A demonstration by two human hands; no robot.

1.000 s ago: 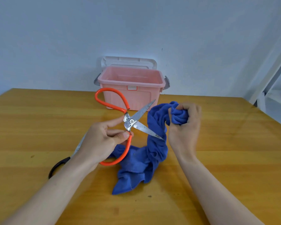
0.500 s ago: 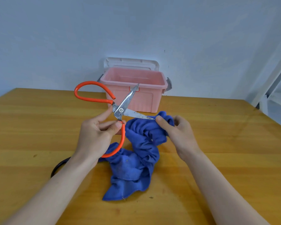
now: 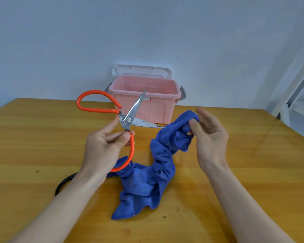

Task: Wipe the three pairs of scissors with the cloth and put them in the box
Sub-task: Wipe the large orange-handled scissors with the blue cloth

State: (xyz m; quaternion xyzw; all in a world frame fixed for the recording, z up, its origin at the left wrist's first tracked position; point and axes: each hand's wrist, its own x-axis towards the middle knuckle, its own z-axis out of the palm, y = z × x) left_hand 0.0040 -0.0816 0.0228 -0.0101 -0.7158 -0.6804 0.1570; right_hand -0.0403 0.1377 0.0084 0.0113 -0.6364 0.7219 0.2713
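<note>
Between the two hands, above the wooden table (image 3: 253, 163), the orange-handled scissors (image 3: 128, 120) are held up with the blades spread apart. The left hand (image 3: 104, 148) pinches them just below the pivot, the thumb and the index finger pressed on the lower orange handle, and this handle curves down past the palm. One blade points up and away, in front of the pink box (image 3: 147, 106); the other blade points toward the right hand, and its tip is just beside the blue cloth (image 3: 158, 165). The right hand (image 3: 209, 135) holds the upper end of the cloth: the thumb presses the fabric against the curled fingers, while the index finger is stretched out. The rest of the cloth hangs down from this hand and lies bunched on the table between the two forearms. Under the left forearm a black handle loop (image 3: 64, 183) of another pair lies on the table. Beyond both hands the box stands open against the wall, and its white lid (image 3: 142, 71) leans behind it.
</note>
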